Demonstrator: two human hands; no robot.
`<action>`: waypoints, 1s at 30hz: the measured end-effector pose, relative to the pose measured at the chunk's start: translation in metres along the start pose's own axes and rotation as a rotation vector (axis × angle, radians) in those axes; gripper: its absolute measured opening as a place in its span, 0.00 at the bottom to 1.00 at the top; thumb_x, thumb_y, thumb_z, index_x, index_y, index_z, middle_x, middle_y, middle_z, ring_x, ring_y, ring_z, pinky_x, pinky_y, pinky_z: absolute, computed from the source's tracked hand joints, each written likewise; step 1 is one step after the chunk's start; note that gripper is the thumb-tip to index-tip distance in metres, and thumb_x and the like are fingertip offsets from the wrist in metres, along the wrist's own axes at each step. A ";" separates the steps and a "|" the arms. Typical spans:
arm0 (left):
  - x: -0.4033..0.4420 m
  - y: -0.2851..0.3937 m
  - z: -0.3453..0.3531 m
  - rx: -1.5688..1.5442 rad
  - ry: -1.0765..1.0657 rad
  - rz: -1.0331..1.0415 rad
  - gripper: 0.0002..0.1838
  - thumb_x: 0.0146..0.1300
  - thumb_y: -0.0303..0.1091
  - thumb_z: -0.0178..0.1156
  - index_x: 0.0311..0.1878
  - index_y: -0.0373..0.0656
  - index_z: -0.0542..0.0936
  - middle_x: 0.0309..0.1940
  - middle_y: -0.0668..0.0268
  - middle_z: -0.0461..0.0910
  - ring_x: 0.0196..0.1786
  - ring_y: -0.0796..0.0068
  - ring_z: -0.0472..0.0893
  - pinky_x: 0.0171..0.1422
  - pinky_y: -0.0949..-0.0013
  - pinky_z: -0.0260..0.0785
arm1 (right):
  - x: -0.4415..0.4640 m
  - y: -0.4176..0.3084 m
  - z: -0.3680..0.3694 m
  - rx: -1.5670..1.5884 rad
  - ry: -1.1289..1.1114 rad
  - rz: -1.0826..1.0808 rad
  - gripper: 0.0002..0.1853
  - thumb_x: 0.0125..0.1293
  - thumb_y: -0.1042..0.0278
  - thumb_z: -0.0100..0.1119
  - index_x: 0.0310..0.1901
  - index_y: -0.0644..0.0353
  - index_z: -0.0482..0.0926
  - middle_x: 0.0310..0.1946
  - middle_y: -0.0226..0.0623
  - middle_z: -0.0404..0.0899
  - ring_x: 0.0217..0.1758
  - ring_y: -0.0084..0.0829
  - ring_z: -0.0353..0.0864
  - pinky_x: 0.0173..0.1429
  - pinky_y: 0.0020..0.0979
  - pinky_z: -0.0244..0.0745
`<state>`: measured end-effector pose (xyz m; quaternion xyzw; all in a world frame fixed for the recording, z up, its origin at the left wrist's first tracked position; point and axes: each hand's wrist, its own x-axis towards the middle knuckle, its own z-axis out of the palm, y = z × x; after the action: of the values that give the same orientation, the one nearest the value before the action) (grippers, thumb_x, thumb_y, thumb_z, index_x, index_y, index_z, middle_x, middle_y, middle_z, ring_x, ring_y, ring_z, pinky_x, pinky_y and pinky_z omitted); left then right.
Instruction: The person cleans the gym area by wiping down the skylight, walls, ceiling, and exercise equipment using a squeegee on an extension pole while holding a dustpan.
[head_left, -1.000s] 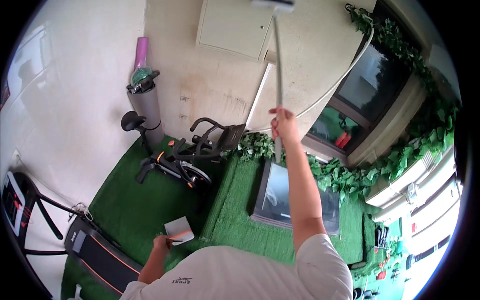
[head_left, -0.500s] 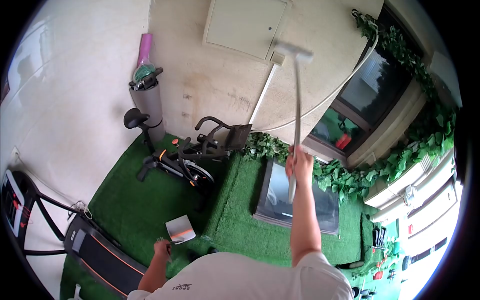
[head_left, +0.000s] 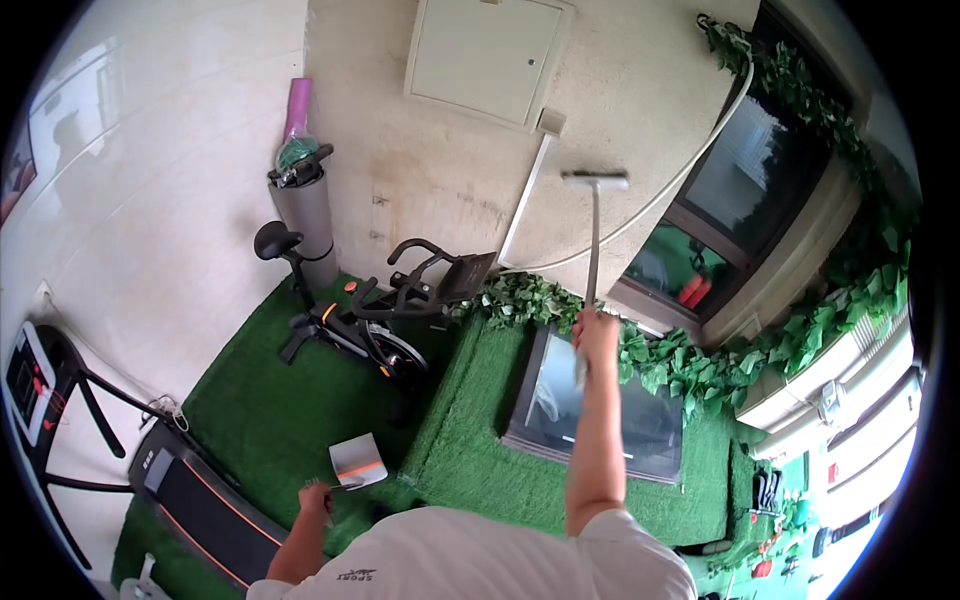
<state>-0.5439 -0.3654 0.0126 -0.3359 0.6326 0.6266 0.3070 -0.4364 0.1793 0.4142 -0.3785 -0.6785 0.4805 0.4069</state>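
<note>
My right hand (head_left: 597, 335) is stretched out ahead, its fingers wrapped round the grey pole of a long-handled broom (head_left: 594, 240). The broom's pale, flat head points up and lies against or close to the beige wall; I cannot tell whether it touches. Low on the left, my left hand (head_left: 315, 497) is closed on the thin handle of a white dustpan (head_left: 358, 452) with an orange stripe. The dustpan hangs over the green turf, and its handle is partly hidden by my fingers.
An exercise bike (head_left: 365, 320) stands by the wall, a treadmill (head_left: 205, 500) on the left. A glass-topped dark frame (head_left: 640, 425) sits on the raised turf below my right arm. Leafy garland (head_left: 690, 365), a white hose (head_left: 660, 200) and a window (head_left: 735, 180) are on the right.
The broom's head has moved down the wall, away from the metal box. My right hand has dropped slightly with it. My left hand and the dustpan are almost where they were.
</note>
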 end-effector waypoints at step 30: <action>0.085 0.152 -0.074 -0.022 0.123 0.342 0.08 0.49 0.24 0.57 0.21 0.43 0.67 0.11 0.70 0.63 0.10 0.76 0.63 0.13 0.70 0.51 | 0.005 -0.046 0.102 -0.374 0.158 -0.158 0.16 0.70 0.64 0.50 0.32 0.71 0.75 0.16 0.44 0.75 0.14 0.35 0.77 0.18 0.37 0.71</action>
<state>-0.7142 -0.4444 0.0346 -0.2647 0.6911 0.6550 0.1529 -0.5372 0.1378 0.4382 -0.4293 -0.7494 0.2819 0.4180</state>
